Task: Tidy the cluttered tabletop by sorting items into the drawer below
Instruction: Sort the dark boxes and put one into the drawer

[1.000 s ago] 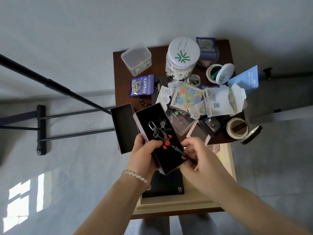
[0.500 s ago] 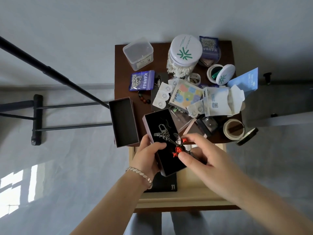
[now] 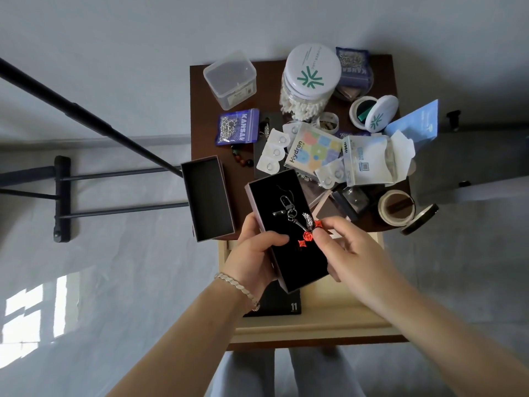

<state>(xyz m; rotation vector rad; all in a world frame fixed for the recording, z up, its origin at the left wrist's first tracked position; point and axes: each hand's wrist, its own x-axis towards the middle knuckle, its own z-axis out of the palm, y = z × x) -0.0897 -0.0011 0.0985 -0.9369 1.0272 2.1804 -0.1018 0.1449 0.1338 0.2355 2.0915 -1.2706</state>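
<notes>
At the left edge of the worktop point(image 3: 201, 130) a box lid point(image 3: 207, 199) lies open side up, partly overhanging. Just right of it, mid-frame, the left hand point(image 3: 252, 256) grips a long black-lined box point(image 3: 297, 262) by its left side, thumb laid across the lining, holding it above the open drawer point(image 3: 303, 328). The right hand point(image 3: 355, 253) pinches the red end of a keychain point(image 3: 297, 222) that lies in the box, clasp toward the top of the frame.

I'd judge the tidying barely begun. Only a black booklet point(image 3: 280, 305) shows in the drawer, while the plastic tub point(image 3: 230, 78), purple packet point(image 3: 237, 127), cotton-bud jar point(image 3: 312, 73), lens boxes point(image 3: 315, 150), white compact point(image 3: 378, 113) and tape roll point(image 3: 396, 209) crowd the worktop. The keychain wants settling, the lid fitting and the box lowering, then all the rest.

Much of the drawer is hidden beneath the hands and box, so I cannot tell what else it holds. The small things under the lens boxes are too jumbled to name. The right hand's lower fingers pass out of sight behind the box.
</notes>
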